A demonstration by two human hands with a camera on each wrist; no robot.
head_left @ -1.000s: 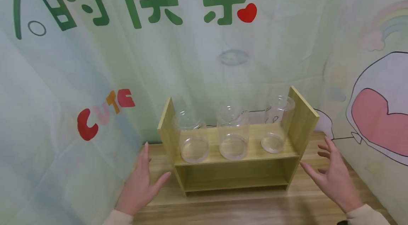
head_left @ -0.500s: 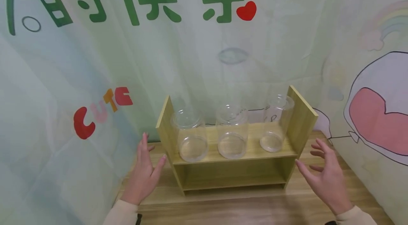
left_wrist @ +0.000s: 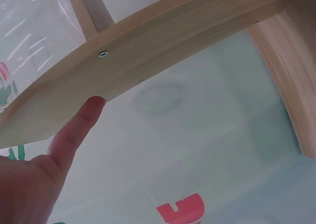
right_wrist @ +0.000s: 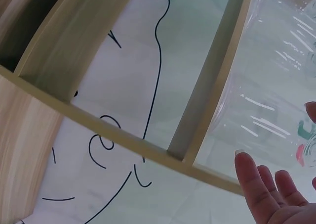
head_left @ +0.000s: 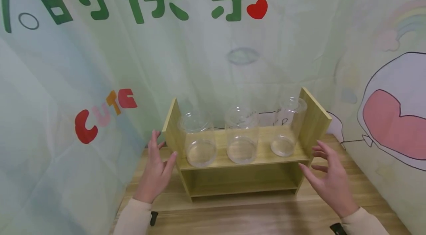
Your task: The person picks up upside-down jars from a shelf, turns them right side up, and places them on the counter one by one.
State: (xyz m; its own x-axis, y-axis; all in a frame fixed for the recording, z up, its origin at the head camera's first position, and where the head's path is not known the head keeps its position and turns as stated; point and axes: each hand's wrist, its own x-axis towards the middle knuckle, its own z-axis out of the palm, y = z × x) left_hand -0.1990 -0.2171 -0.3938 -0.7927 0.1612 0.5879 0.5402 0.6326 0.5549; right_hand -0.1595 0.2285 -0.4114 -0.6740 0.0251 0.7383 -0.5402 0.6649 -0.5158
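A small light-wood shelf with two levels and tall side panels stands on the table. Three clear, empty-looking jars stand upright in a row on its upper board: a left jar, a middle jar and a slimmer right jar. At the left panel is my left hand, thumb spread from straight fingers; in the left wrist view its thumb overlaps the panel's lower edge. My right hand is beside the right panel, fingers loosely bent and holding nothing.
Wood-grain table extends in front of the shelf and to both sides. A printed fabric curtain hangs close behind it and along the left and right. Black straps show at both sleeves.
Both hands have moved inward and slightly up, closer to the shelf's side panels. The shelf and jars stay put; the head view has shifted slightly.
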